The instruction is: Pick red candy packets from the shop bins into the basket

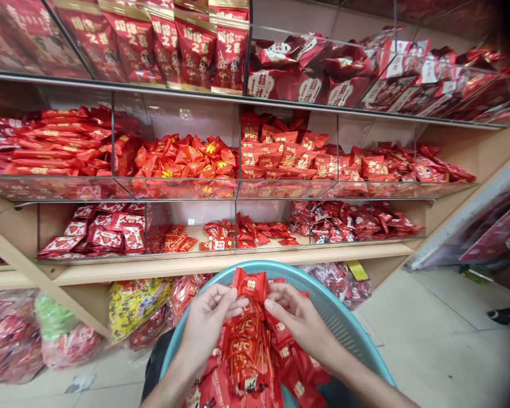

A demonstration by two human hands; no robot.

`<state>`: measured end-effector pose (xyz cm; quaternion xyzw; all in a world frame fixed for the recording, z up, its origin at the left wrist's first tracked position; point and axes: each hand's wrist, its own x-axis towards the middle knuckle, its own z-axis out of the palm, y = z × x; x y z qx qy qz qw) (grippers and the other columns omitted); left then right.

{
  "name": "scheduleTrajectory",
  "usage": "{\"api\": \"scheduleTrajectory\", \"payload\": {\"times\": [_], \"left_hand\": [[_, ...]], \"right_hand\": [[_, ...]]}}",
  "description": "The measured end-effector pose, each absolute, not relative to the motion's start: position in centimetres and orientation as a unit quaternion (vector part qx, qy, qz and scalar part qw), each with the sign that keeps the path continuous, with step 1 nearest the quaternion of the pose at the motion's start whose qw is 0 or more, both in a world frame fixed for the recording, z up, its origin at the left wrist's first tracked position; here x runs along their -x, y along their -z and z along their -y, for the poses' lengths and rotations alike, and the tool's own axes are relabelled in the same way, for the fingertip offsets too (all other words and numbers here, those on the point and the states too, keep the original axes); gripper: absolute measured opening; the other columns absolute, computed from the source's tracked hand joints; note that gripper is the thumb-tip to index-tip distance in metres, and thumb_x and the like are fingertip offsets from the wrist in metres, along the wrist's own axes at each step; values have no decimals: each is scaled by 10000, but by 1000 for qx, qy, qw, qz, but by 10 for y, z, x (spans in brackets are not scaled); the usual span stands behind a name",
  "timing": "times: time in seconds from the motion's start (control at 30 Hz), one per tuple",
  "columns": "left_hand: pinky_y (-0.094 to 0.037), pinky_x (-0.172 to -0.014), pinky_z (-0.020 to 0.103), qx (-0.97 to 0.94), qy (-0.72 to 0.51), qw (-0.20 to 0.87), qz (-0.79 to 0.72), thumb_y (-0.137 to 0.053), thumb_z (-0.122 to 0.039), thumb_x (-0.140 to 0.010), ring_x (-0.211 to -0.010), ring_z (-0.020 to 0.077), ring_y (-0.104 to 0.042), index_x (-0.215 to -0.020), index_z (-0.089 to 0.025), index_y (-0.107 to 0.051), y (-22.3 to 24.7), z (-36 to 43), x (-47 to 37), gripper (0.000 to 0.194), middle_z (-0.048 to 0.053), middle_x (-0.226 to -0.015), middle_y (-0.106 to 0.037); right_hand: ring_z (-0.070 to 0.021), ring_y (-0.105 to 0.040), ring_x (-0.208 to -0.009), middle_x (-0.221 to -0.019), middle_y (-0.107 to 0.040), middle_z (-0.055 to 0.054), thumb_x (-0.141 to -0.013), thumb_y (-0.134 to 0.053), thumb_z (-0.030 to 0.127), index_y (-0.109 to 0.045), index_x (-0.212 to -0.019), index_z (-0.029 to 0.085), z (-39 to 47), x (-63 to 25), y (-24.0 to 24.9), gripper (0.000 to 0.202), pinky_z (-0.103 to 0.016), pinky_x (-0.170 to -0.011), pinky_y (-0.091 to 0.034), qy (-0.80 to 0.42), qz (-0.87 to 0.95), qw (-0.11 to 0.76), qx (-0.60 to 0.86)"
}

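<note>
A small red candy packet with a gold character is held level between my two hands. My left hand pinches its left end. My right hand grips its right end with thumb and fingers. Below them stands a teal plastic basket with perforated walls. Inside it lie many red packets, with a stacked row of shiny red packets running down the middle.
Ahead, wooden shelves carry clear bins of red-wrapped sweets. Larger red bags fill the top row. Underneath, a yellow bag and plastic sacks rest near the floor. Pale floor tiles show at right.
</note>
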<state>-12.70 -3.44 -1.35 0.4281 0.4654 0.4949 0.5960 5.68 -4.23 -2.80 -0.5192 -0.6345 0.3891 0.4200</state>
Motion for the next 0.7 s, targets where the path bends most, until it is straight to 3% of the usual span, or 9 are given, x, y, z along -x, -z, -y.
{"api": "scheduleTrajectory", "payload": {"times": [0.07, 0.2, 0.7], "left_hand": [[-526, -776, 296, -432, -491, 598, -464, -671, -370, -692, -800, 192, -666, -689, -149, -574, 14, 36, 125, 241, 2, -678, -636], [-528, -774, 298, -452, -480, 592, -464, -654, -380, -706, -795, 189, -664, -678, -152, -573, 15, 39, 121, 243, 0, -674, -624], [-511, -732, 287, -525, -414, 602, -437, -587, -373, -762, -698, 132, -601, -690, -170, -573, 15, 48, 133, 216, -18, -683, -553]], "right_hand": [[-145, -551, -784, -842, -608, -32, -820, -505, 452, -570, -894, 164, 44, -55, 32, 304, -269, -717, -436, -486, 596, 426, 477], [-115, -507, -676, -697, -588, -9, -822, -506, 448, -573, -699, 151, 45, -51, 31, 329, -248, -661, -395, -503, 577, 440, 470], [-111, -490, -646, -673, -561, -2, -875, -429, 413, -537, -674, 169, 60, -73, 20, 335, -243, -634, -385, -441, 671, 373, 464]]}}
